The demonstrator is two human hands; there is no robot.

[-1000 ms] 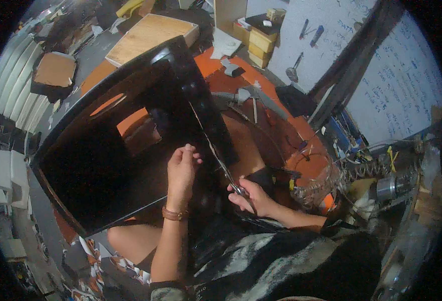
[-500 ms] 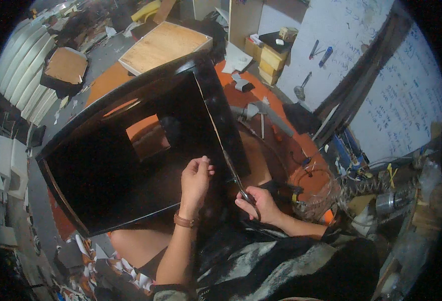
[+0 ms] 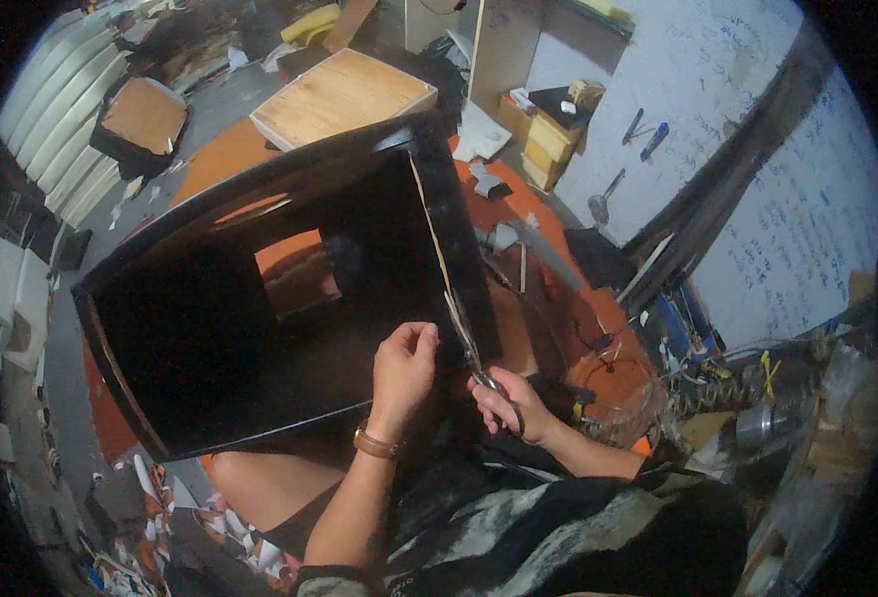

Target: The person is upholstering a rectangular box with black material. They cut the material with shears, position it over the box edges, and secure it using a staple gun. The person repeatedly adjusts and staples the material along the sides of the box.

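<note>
Well — scissors [image 3: 473, 355] within right-hand fingers [image 3: 492, 398], blades [image 3: 458, 316] beyond

The right hand [image 3: 518, 404] partly covers the handles of the scissors [image 3: 464, 333]. Whether the left hand [image 3: 405, 374] pinches anything is too small to tell. The black box's [image 3: 210, 358] far edge hides part of the wooden box [image 3: 344, 95]; the whiteboard [image 3: 702, 109] writing blurs.

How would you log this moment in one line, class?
right hand: holds scissors | left hand: curled | scissors: tips at pale line on black piece
</note>
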